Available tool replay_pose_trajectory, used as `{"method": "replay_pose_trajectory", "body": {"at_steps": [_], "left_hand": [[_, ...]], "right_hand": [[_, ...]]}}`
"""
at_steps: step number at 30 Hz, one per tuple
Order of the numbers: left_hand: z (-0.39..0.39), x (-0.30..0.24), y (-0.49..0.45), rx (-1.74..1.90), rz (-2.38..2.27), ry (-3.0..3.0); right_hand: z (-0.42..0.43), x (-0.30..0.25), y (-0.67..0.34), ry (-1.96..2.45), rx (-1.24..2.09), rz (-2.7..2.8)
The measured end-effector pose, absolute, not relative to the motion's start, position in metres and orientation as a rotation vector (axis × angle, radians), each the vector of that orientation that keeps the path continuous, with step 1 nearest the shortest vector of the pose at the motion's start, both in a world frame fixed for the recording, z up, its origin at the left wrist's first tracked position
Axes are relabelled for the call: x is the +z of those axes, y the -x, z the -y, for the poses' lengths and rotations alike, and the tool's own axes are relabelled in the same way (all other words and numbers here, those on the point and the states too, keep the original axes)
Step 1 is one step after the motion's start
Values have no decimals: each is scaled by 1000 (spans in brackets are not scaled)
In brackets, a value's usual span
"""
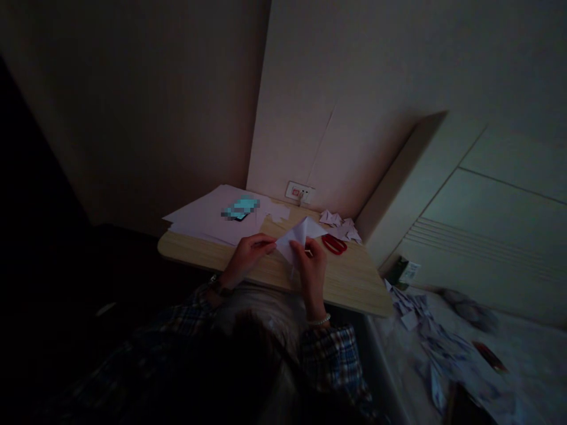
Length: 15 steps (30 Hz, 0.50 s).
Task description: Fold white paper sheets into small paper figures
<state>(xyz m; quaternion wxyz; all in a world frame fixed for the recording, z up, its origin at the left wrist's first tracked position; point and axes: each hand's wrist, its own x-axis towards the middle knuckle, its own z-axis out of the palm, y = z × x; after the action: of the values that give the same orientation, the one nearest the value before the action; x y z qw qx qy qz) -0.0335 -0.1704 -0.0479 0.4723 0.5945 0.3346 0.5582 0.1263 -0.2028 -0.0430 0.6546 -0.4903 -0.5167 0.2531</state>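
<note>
A partly folded sheet of white paper point(290, 237) is held up just above the front of the wooden table point(349, 283). My left hand point(251, 251) pinches its left corner between thumb and fingertips. On the paper's right side, my right hand point(311, 260) grips it with the thumb in front and the fingers curled. Right beyond that hand lie scissors with red handles point(334, 244), their blades hidden from view. Several small folded paper pieces point(339, 223) sit behind the scissors, against the wall.
Large white sheets point(199, 215) cover the table's left end, with a lit phone point(241, 208) on top. Paper scraps point(278, 211) lie beside them. A wall socket point(300, 192) holds a plug. On the bed point(531, 360) at right are many paper pieces point(410, 310) and a small dark-green box point(397, 270).
</note>
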Motion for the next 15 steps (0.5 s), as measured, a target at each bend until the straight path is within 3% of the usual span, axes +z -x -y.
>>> {"method": "replay_pose_trajectory", "body": {"at_steps": [15], "left_hand": [[169,-51,33,1448,-786,-1503]], "right_hand": [[207,-32,-130,1088,465,1187]]}}
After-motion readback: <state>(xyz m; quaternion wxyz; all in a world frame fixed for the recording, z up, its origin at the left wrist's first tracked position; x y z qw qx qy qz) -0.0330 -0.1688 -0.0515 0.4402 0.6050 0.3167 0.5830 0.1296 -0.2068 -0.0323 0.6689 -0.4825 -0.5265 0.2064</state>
